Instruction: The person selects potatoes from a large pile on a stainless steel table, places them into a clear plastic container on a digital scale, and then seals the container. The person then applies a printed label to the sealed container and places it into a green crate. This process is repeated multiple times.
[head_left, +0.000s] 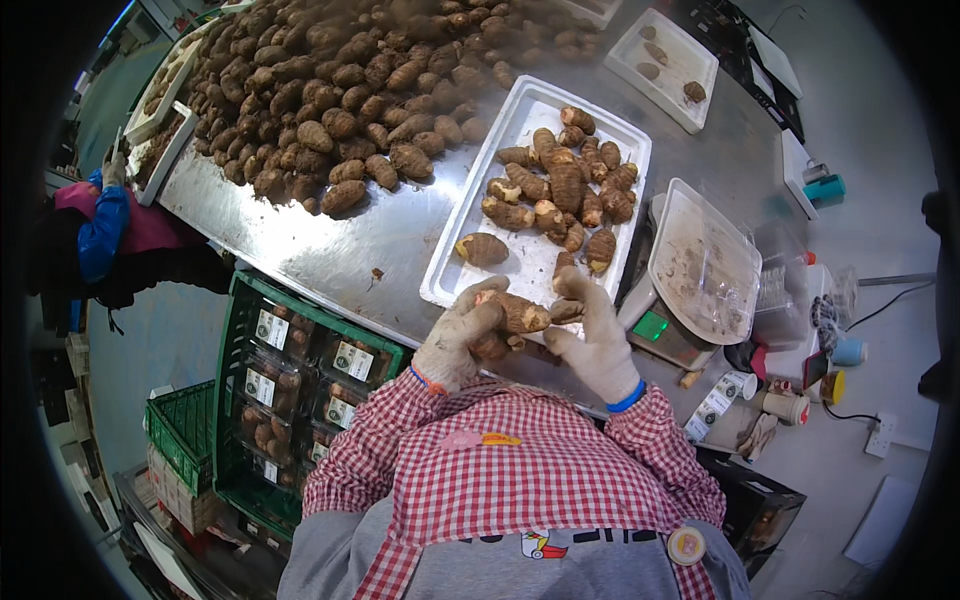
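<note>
My left hand (463, 336), in a whitish knit glove, is closed around a brown taro corm (514, 311) with pale cut ends. More corms show just under it, partly hidden by the fingers. At the near edge of the white foam tray (457, 225), my right hand (598, 336), gloved alike, has its fingers bent around a small brown corm (566, 310); whether it grips it is hard to tell. Several corms (566, 184) lie heaped in the tray, and one with a yellowish end (481, 249) lies apart at its left side.
A large pile of soil-covered taro corms (330, 105) covers the metal table's far left. Right of the tray stands a weighing scale (705, 262). A green crate (225, 375) holds labelled clear packs. Another foam tray (667, 75) lies at the back right. A person (112, 217) works at far left.
</note>
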